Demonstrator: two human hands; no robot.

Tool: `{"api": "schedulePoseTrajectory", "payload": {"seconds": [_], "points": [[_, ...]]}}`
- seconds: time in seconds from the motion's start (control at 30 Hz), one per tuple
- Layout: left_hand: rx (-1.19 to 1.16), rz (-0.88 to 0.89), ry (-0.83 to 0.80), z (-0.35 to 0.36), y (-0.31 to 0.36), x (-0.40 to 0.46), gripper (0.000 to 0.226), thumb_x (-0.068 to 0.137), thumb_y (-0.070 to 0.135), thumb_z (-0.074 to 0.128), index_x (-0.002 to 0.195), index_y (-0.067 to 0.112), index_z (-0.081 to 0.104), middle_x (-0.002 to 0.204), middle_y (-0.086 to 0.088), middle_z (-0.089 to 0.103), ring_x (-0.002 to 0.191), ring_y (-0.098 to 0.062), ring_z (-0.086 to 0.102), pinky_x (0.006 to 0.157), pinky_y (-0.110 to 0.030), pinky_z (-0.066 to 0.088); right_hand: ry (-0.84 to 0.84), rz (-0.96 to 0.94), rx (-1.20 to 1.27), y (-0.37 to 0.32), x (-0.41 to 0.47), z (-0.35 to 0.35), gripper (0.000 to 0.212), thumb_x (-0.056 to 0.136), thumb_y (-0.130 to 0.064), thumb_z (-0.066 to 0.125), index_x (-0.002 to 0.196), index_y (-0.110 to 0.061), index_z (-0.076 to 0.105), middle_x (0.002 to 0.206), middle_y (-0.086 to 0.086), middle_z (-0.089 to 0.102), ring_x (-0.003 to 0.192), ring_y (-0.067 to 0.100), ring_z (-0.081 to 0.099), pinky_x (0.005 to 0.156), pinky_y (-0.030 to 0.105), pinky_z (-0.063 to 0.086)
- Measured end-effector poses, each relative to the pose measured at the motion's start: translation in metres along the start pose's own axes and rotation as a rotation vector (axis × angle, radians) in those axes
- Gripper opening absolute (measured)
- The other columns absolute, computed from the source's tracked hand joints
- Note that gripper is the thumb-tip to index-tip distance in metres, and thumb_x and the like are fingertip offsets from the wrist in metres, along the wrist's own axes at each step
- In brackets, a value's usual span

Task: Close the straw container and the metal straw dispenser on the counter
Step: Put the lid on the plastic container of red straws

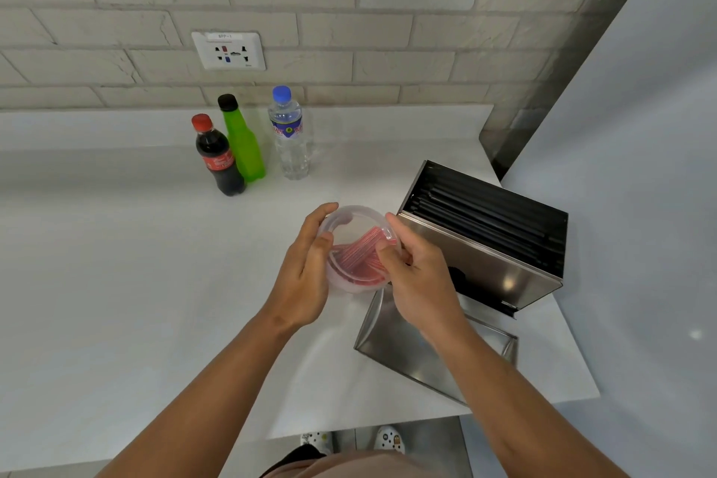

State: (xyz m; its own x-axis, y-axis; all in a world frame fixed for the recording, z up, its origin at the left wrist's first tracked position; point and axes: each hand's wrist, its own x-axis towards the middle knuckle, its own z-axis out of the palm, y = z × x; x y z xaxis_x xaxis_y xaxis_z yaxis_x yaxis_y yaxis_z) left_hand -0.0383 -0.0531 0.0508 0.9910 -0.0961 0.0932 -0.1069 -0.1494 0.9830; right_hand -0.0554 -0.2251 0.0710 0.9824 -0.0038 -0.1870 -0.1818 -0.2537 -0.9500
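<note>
Both hands grip a round clear straw container (pixel 359 248) of red straws over the white desk (pixel 116 264). The left hand (pixel 306 264) has its fingers (pixel 324 217) curled around the left rim; the right hand (pixel 421 268) pinches the clear lid (pixel 349 217) at the right edge. Just beside it stands the open metal straw dispenser (pixel 485 244), its metal lid (pixel 419 353) lying in front.

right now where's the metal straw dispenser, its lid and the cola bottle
metal straw dispenser (pixel 481 258), head view, steel front wall
dispenser lid (pixel 399 341), head view, inner face
cola bottle (pixel 218 159), head view, label
</note>
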Motion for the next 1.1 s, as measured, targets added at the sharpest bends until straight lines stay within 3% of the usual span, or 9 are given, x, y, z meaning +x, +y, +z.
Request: {"api": "schedulePoseTrajectory", "payload": {"seconds": [0.1, 0.17, 0.23, 0.37, 0.7, 0.77, 0.83, 0.97, 1.1], "points": [[0.033, -0.026, 0.017, -0.012, -0.017, 0.004, 0.044, 0.107, 0.031, 0.027, 0.141, 0.020, 0.052, 0.132, 0.014, 0.059, 0.124, 0.001, 0.056, 0.101, -0.015, 0.046, -0.031, 0.031, -0.021, 0.005, 0.013, 0.008, 0.045, 0.107, -0.018, 0.052, 0.152, -0.017, 0.051, 0.145, 0.000, 0.065, 0.131, 0.012, 0.063, 0.113, 0.037, 0.050], [0.040, -0.071, 0.056, -0.021, -0.031, 0.009, 0.041, 0.107, 0.030, 0.029, 0.139, 0.024, 0.055, 0.134, 0.009, 0.061, 0.126, -0.006, 0.057, 0.106, -0.024, 0.047, -0.063, 0.015, -0.050, 0.007, 0.020, 0.018, 0.030, 0.105, -0.011, 0.048, 0.128, -0.011, 0.067, 0.116, 0.012, 0.075, 0.105, 0.029, 0.071, 0.097, 0.045, 0.057], [0.042, -0.108, 0.090, -0.028, -0.044, 0.013, 0.041, 0.106, 0.030, 0.030, 0.137, 0.025, 0.057, 0.136, 0.004, 0.061, 0.128, -0.012, 0.058, 0.109, -0.030, 0.046, -0.083, 0.012, -0.066, 0.011, 0.029, 0.030, 0.022, 0.101, -0.009, 0.045, 0.107, -0.007, 0.067, 0.100, 0.022, 0.071, 0.090, 0.039, 0.067, 0.082, 0.047, 0.058], [-0.009, -0.177, 0.107, -0.042, -0.063, 0.020, 0.037, 0.108, 0.024, 0.033, 0.126, 0.025, 0.065, 0.134, 0.000, 0.064, 0.122, -0.020, 0.062, 0.105, -0.034, 0.049, -0.093, 0.049, -0.068, 0.021, 0.046, 0.050, 0.018, 0.097, -0.013, 0.047, 0.093, 0.002, 0.055, 0.092, 0.033, 0.059, 0.074, 0.020, 0.049, 0.070, 0.036, 0.042], [0.059, -0.257, 0.171, -0.058, -0.072, 0.027, 0.036, 0.111, 0.022, 0.035, 0.138, 0.018, 0.059, 0.138, 0.000, 0.061, 0.126, -0.018, 0.059, 0.113, -0.038, 0.044, -0.128, 0.044, -0.093, 0.023, 0.057, 0.058, 0.028, 0.099, -0.029, 0.055, 0.087, -0.004, 0.051, 0.088, 0.025, 0.060, 0.080, 0.020, 0.058, 0.078, 0.037, 0.045], [0.091, -0.245, 0.225, -0.059, -0.063, 0.028, 0.035, 0.110, 0.023, 0.038, 0.138, 0.018, 0.059, 0.136, 0.003, 0.061, 0.127, -0.013, 0.056, 0.115, -0.035, 0.042, -0.109, 0.061, -0.092, 0.014, 0.049, 0.048, 0.037, 0.099, -0.030, 0.058, 0.103, 0.007, 0.055, 0.110, 0.028, 0.069, 0.106, 0.037, 0.070, 0.094, 0.051, 0.054], [0.134, -0.186, 0.266, -0.058, -0.048, 0.027, 0.032, 0.109, 0.021, 0.043, 0.134, 0.018, 0.062, 0.134, 0.006, 0.063, 0.127, -0.010, 0.056, 0.114, -0.033, 0.042, -0.097, 0.062, -0.101, 0.009, 0.043, 0.032, 0.043, 0.101, -0.025, 0.061, 0.120, 0.013, 0.052, 0.126, 0.034, 0.061, 0.122, 0.046, 0.059, 0.109, 0.060, 0.043], [0.161, -0.024, 0.316, -0.047, -0.013, 0.021, 0.024, 0.104, 0.017, 0.053, 0.122, 0.021, 0.068, 0.124, 0.006, 0.068, 0.117, -0.007, 0.062, 0.103, -0.028, 0.049, -0.080, 0.082, -0.048, 0.009, 0.023, -0.011, 0.016, 0.101, -0.020, 0.066, 0.114, -0.025, 0.073, 0.109, -0.013, 0.074, 0.108, 0.006, 0.070, 0.112, 0.036, 0.051], [0.035, 0.027, 0.198, -0.026, 0.014, 0.011, 0.019, 0.100, 0.013, 0.054, 0.112, 0.013, 0.069, 0.106, -0.002, 0.074, 0.094, -0.019, 0.071, 0.083, -0.035, 0.058, -0.051, 0.107, -0.125, 0.016, -0.004, -0.058, 0.031, 0.101, -0.030, 0.066, 0.131, -0.023, 0.070, 0.112, -0.014, 0.075, 0.106, -0.002, 0.069, 0.100, 0.022, 0.054]]}}
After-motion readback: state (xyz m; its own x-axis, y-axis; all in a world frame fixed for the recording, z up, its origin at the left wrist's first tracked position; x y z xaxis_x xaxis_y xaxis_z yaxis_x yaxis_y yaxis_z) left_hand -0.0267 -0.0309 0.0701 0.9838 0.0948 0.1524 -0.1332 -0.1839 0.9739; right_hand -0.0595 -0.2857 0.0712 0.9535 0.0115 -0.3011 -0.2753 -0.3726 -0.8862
